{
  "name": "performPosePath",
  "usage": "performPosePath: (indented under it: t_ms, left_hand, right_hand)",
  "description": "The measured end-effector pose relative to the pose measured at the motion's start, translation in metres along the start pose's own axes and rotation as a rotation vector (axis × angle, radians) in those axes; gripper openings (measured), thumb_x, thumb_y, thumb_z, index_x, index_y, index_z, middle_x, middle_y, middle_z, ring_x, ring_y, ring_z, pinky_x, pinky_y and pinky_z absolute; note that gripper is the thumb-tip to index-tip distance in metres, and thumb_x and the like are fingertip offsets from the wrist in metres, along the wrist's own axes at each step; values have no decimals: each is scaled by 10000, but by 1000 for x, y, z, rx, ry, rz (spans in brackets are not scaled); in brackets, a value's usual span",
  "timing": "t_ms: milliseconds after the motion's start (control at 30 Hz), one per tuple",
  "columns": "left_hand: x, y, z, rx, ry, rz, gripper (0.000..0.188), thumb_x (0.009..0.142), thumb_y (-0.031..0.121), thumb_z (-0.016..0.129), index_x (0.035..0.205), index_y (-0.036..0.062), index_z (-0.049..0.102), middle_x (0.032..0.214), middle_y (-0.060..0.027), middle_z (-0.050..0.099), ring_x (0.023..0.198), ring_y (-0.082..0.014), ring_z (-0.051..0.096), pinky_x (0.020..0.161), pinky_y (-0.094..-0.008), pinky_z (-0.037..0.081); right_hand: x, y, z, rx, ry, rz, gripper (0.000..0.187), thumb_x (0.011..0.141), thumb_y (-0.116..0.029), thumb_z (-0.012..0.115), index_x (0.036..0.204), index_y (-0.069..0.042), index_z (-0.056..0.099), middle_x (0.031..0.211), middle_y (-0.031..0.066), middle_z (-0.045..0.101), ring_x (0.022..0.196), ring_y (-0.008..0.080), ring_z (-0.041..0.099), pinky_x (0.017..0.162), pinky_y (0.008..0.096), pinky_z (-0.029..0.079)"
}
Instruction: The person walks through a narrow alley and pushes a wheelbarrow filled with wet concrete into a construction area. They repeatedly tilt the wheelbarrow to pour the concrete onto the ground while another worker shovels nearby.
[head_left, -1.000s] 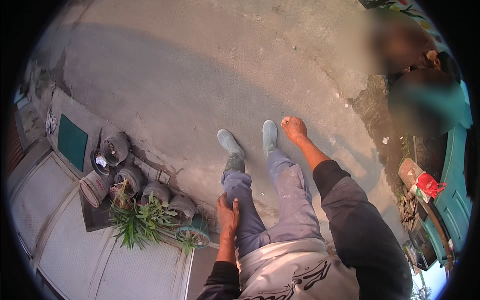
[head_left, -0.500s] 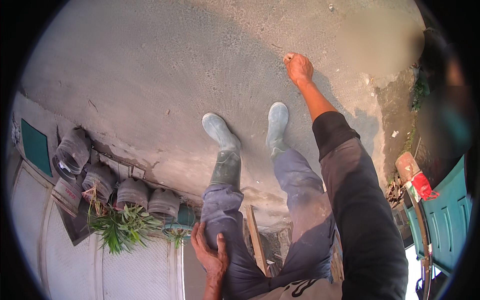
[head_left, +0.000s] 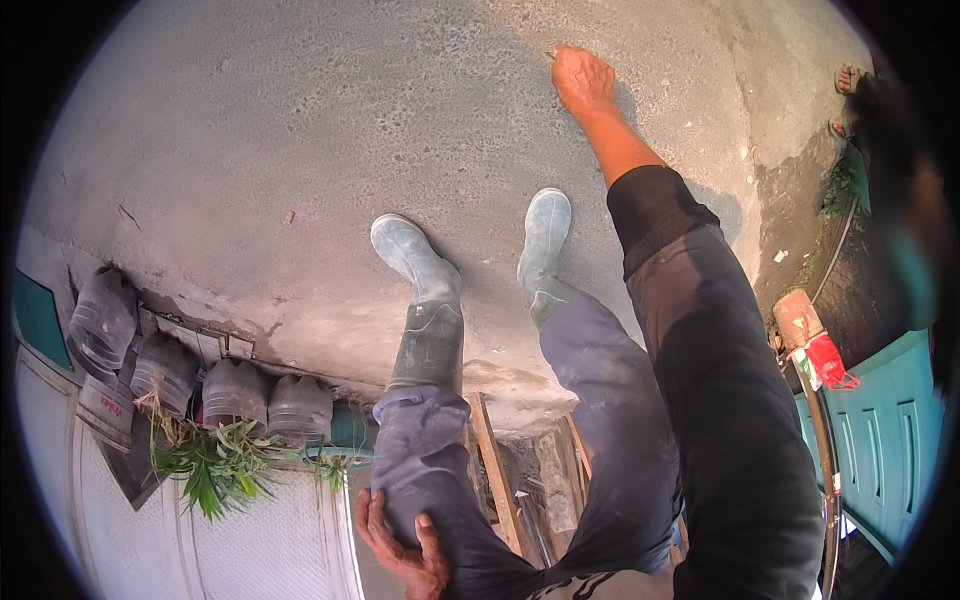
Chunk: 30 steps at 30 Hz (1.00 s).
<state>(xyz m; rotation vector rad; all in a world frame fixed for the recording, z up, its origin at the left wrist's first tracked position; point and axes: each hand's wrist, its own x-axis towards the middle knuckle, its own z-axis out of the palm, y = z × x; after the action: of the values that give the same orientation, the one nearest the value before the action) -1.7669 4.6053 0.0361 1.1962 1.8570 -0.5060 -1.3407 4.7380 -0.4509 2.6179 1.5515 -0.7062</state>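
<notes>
My right hand (head_left: pixel 583 80) reaches far forward, low over the concrete ground (head_left: pixel 330 110), with its fingers curled closed. A thin dark twig-like bit (head_left: pixel 551 55) shows at its fingertips; whatever lies inside the fingers is hidden. My left hand (head_left: pixel 405 552) lies on my left thigh near the knee, fingers apart and holding nothing. My grey-green rubber boots, the left boot (head_left: pixel 420 262) and the right boot (head_left: pixel 546 235), stand apart on the concrete. Dusty blue-grey trousers (head_left: pixel 605 390) cover my legs.
Cut plastic jugs (head_left: pixel 235 392) line the wall at left, beside a green leafy plant (head_left: pixel 225 468). Wooden boards (head_left: pixel 497 470) show between my legs. On the right are a post (head_left: pixel 823 440) with a red bag (head_left: pixel 828 362) and a teal door (head_left: pixel 885 430). Sandals (head_left: pixel 848 80) appear at far right.
My right hand has moved farther forward and slightly left, reaching the twig-like bit that lay ahead of it. My left hand has slid a little down and left in view, still on the thigh.
</notes>
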Motion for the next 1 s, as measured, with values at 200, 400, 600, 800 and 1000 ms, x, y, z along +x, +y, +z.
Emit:
performPosePath:
  t_ms: [200,400,600,800,1000]
  left_hand:
    - [-3,10,14,-10,48,114,589,994,347,577,1425,-39,464,1453,-250,428,1390,-402,391,1178,-528,258]
    - [29,12,33,49,45,229,596,981,390,606,1404,-17,504,1392,-238,498,1322,-400,459,1133,-490,331]
    - [47,33,42,54,3,356,571,972,382,608,1337,-51,531,1293,-269,538,1237,-422,496,1083,-486,367]
    - [109,-10,41,-240,-202,407,571,997,350,617,1400,-34,488,1319,-215,578,1166,-330,562,1029,-421,417]
    - [123,54,-34,-309,-270,197,579,1004,373,571,1489,96,414,1394,-138,565,1200,-324,568,933,-497,490]
  right_hand:
    - [-6,-2,-10,-11,-124,218,318,900,-208,514,961,-17,761,1019,251,725,1026,424,678,941,520,463]
    - [-133,-79,-26,455,-382,243,268,770,-268,738,947,-67,723,978,189,733,982,382,704,869,466,558]
    - [-271,-51,-180,852,-207,427,237,798,-243,701,910,-36,718,887,174,731,873,342,710,768,444,534]
    - [-507,242,-388,1128,523,1187,117,845,-153,692,792,-69,632,682,-3,593,558,116,576,461,266,423]
    - [-782,436,-734,227,1392,1285,134,920,-172,635,904,-39,642,720,44,637,574,136,568,507,285,442]
